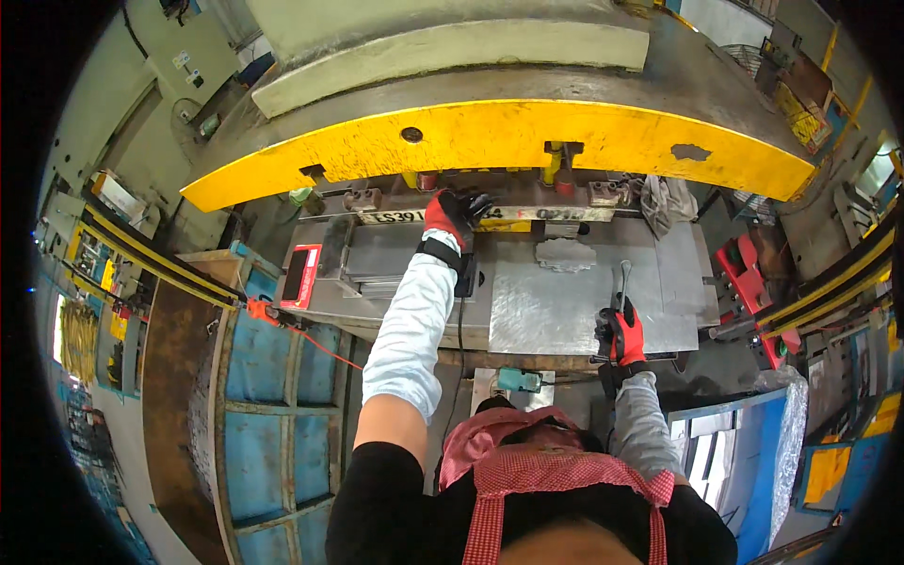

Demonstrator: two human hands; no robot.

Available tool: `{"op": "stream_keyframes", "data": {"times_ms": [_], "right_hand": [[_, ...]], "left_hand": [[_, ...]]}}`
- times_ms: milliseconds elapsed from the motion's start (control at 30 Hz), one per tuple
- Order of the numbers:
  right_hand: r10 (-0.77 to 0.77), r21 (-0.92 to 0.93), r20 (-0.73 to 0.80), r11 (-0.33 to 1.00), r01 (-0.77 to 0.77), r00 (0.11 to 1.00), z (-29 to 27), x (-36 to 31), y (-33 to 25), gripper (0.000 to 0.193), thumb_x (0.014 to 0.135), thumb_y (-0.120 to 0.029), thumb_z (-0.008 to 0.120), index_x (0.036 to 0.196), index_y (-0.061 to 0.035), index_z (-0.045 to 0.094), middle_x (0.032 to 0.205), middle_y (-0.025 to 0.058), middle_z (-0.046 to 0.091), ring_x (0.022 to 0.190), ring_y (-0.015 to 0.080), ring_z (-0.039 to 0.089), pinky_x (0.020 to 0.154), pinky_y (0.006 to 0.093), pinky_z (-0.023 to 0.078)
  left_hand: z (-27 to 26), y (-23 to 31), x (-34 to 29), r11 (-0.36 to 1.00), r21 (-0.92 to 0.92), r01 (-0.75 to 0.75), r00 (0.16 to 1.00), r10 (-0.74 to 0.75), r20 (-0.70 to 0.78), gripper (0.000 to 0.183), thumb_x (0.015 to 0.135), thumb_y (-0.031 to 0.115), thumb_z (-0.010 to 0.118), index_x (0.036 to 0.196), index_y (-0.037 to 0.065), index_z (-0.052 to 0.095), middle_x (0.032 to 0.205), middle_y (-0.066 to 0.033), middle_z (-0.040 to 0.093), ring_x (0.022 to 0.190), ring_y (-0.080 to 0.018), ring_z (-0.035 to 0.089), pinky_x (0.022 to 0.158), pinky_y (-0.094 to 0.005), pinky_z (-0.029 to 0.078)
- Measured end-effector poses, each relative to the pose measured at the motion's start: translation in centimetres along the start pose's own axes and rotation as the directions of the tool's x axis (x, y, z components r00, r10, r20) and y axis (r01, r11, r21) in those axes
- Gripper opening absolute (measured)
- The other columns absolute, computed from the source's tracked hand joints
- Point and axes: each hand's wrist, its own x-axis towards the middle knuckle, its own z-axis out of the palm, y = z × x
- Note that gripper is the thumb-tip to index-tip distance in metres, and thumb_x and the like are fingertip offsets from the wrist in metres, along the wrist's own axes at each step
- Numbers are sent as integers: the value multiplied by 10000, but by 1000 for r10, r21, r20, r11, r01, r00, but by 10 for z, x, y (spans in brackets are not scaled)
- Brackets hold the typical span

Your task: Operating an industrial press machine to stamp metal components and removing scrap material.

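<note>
My left hand (pixel 452 217), in a red and black glove, reaches far forward under the yellow press guard (pixel 490 137) into the die area, fingers closed on a small dark part there that I cannot make out. My right hand (pixel 621 334), gloved the same way, grips a metal tool (pixel 622 282) with a long shaft that points away from me over the grey steel press table (pixel 546 311). A flat, irregular sheet-metal piece (pixel 565 254) lies on the table between the two hands.
A red box (pixel 301 275) sits at the table's left end. Blue bins (pixel 282 414) stand at my left, a red fixture (pixel 749 282) and blue crates (pixel 744 452) at my right. A grey rag (pixel 667 202) hangs near the die. A teal pedal (pixel 518 379) lies below.
</note>
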Motion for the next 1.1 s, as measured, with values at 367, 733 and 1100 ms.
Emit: {"op": "stream_keyframes", "data": {"times_ms": [367, 733, 1100], "right_hand": [[-24, -15, -38, 1000, 23, 999, 2, -7, -5, 486, 782, -53, 593, 1222, -110, 396, 733, 86, 553, 518, 156, 505, 459, 303, 441], [14, -108, -8, 994, -15, 1000, -18, 11, 12, 497, 794, -82, 583, 1257, -70, 402, 787, 68, 583, 551, 143, 532, 494, 272, 463], [-73, -278, 605, 914, 297, 792, 290, 128, -109, 245, 806, -109, 585, 1033, -24, 547, 735, 9, 538, 596, 74, 498, 511, 237, 405]], "left_hand": [[-3, -3, 10, 994, -56, 89, 993, -93, -78, 457, 920, 308, 298, 1037, -83, 504, 987, -231, 593, 921, -345, 583, 871, -435, 453], [1, -3, 2, 996, -42, 75, 988, -80, -134, 456, 913, 342, 329, 1024, -69, 491, 967, -214, 586, 937, -353, 572, 872, -466, 444], [-8, 2, -3, 973, -199, 117, 987, -136, -85, 425, 897, 357, 342, 1005, -22, 502, 881, -224, 597, 826, -385, 598, 775, -499, 489]]}}
